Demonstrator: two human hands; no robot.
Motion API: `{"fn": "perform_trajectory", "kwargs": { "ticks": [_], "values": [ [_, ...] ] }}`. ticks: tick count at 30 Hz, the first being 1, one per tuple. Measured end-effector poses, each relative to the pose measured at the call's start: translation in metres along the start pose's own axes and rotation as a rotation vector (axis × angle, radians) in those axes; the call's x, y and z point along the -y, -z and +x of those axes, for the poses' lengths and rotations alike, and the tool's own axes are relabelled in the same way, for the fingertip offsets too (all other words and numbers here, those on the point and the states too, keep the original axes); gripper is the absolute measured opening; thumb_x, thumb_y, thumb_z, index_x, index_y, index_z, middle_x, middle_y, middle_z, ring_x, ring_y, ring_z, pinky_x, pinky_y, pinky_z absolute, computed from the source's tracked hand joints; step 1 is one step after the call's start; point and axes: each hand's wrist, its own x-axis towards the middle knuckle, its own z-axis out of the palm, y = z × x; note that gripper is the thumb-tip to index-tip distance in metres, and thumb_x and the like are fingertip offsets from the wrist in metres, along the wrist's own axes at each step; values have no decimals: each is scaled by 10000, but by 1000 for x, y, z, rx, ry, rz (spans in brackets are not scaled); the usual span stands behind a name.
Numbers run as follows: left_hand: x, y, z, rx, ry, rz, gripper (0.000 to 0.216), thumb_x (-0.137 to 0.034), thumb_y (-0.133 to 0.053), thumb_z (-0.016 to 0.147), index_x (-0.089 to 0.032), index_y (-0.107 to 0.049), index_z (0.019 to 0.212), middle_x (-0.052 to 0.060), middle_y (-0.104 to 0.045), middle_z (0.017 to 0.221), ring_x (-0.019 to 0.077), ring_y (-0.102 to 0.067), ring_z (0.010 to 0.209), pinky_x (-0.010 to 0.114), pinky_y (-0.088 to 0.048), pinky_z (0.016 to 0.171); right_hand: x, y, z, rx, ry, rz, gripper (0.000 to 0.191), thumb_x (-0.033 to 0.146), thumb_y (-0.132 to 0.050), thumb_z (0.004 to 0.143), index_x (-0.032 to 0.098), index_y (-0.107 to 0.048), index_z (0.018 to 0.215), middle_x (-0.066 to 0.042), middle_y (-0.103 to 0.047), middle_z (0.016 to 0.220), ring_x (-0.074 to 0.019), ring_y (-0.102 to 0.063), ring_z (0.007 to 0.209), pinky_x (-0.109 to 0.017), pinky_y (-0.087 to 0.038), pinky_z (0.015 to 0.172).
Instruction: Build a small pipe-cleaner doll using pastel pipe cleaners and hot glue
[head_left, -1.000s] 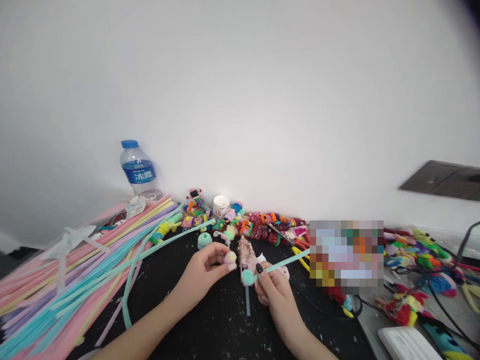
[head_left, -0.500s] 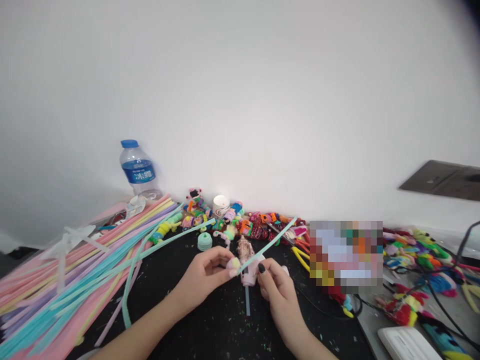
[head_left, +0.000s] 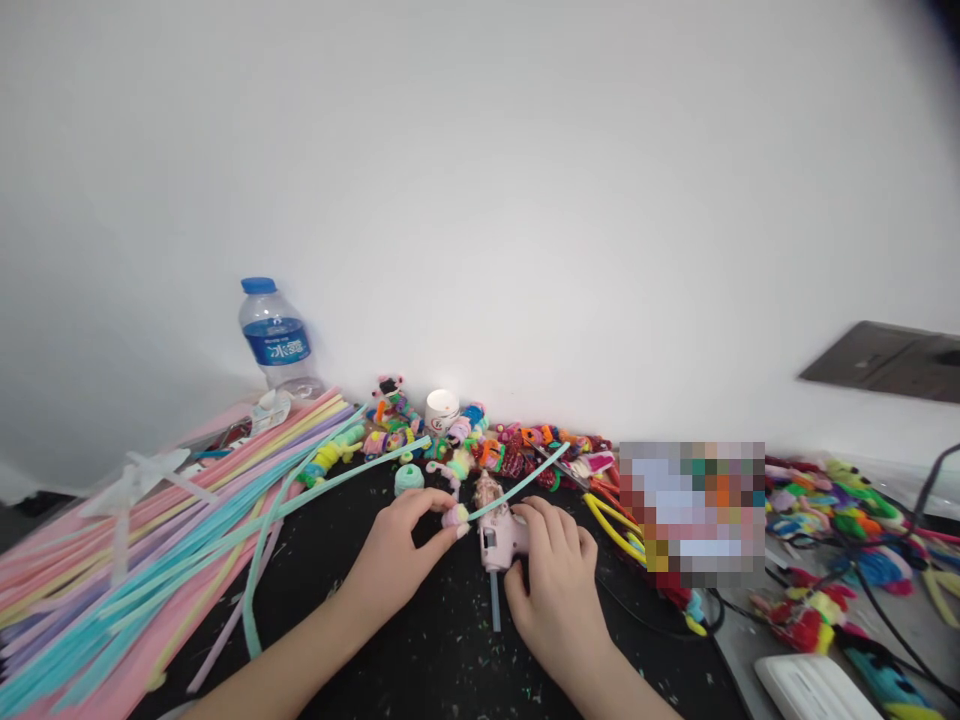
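Observation:
Between the thumb and fingers of my left hand is a small pink and yellow pipe-cleaner coil. A mint-green pipe cleaner sticks out from it up to the right, passing over the nozzle end of a pale pink hot glue gun. My right hand is closed around the gun's handle, its fingers hiding most of that part. The gun lies on the black mat with a clear glue stick poking out toward me. Just behind my left hand sits a mint-green wound coil.
Long pastel pipe cleaners cover the left side, with a water bottle behind. Colourful pipe-cleaner figures, a paper cup and yellow-handled scissors line the back. A black cable and white box are right.
My right hand has let go of the mint-green pipe cleaner and closed on the glue gun's handle. My left hand, with the coil, has shifted slightly left and up.

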Motion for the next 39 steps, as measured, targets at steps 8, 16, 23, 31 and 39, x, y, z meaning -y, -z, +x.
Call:
{"fn": "perform_trajectory", "kwargs": {
  "ticks": [8,16,23,31,39],
  "values": [
    [-5,1,-1,8,-20,19,144,-274,-629,737,-213,-624,866,10,-647,812,178,-562,721,270,-432,673,-1,1,0,76,9,-60,590,107,-451,727,208,-419,1307,-120,-534,1189,-283,-483,1008,-455,-290,844],
    [4,-4,2,23,114,-276,211,-230,-676,683,-186,-572,862,11,-622,796,177,-600,763,286,-486,715,-9,-2,4,86,-29,-77,418,140,-508,721,153,-552,1137,-106,-583,1038,-274,-493,950,-410,-308,820],
    [2,-3,3,116,69,-184,165,-256,-609,745,-190,-603,896,38,-641,932,202,-594,887,325,-471,823,-14,0,7,129,-32,-41,375,86,-506,720,204,-579,1068,-58,-601,923,-246,-507,871,-378,-297,778],
    [-1,-4,4,206,135,-375,173,-286,-607,765,-179,-557,891,8,-604,855,157,-591,790,265,-465,736,-14,0,6,122,-25,-5,357,92,-516,728,219,-578,1056,-47,-603,929,-242,-503,870,-379,-277,790],
    [-3,-3,1,334,118,-496,160,-284,-603,782,-168,-566,887,7,-598,844,149,-558,823,260,-433,767,-15,1,6,135,-28,-18,380,104,-517,736,235,-566,1089,-41,-600,946,-243,-498,877,-375,-286,782]
  ]
}}
